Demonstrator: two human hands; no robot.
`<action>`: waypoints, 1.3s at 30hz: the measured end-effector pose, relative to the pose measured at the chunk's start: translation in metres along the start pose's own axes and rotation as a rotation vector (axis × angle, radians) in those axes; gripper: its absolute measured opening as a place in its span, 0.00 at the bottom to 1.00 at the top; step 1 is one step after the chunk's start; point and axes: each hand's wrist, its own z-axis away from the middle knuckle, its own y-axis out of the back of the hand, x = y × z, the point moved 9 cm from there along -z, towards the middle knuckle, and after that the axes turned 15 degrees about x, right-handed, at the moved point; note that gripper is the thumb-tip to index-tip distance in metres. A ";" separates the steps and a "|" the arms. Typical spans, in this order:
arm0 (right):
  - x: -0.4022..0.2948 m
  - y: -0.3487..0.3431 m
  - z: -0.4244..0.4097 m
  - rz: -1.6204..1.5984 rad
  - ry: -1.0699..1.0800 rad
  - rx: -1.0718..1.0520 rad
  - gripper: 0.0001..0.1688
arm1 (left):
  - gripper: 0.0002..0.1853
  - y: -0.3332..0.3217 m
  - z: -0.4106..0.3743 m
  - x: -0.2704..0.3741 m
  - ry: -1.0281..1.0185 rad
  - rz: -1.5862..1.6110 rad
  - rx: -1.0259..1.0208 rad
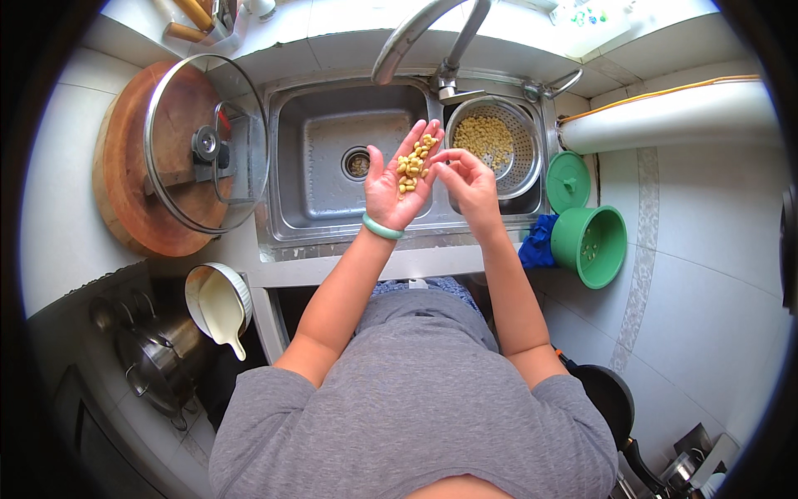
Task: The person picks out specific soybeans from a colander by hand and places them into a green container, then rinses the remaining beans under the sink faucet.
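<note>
My left hand (396, 191) is palm up with its fingers stretched out, and it carries a small heap of pale yellow soybeans (411, 163). A light green bangle (382, 227) circles that wrist. Close by on the right, my right hand (469, 185) has its fingers bent, thumb and fingertips near the edge of the heap. Whether a bean is pinched between those fingertips is too small to tell. Behind the right hand, a perforated metal colander (527, 163) sits in the smaller sink basin. More soybeans (483, 137) lie across its bottom.
The larger steel sink basin (321, 187) has bits in its drain (357, 164). A faucet (405, 47) arches above. To the left, a glass lid (177, 156) stands over a cleaver on a round wooden chopping board (118, 206). A green tub (570, 246) and blue cloth (538, 242) are at right.
</note>
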 end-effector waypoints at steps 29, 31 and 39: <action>0.011 0.012 -0.004 -0.613 -0.387 -0.053 0.07 | 0.46 -0.001 0.001 0.004 0.017 -0.012 0.004; 0.001 0.051 0.000 -0.625 -0.328 -0.036 0.07 | 0.46 0.000 -0.003 -0.004 0.041 -0.024 0.004; -0.013 0.373 0.051 0.491 0.035 0.785 0.07 | 0.48 0.005 -0.012 -0.028 0.053 -0.125 0.048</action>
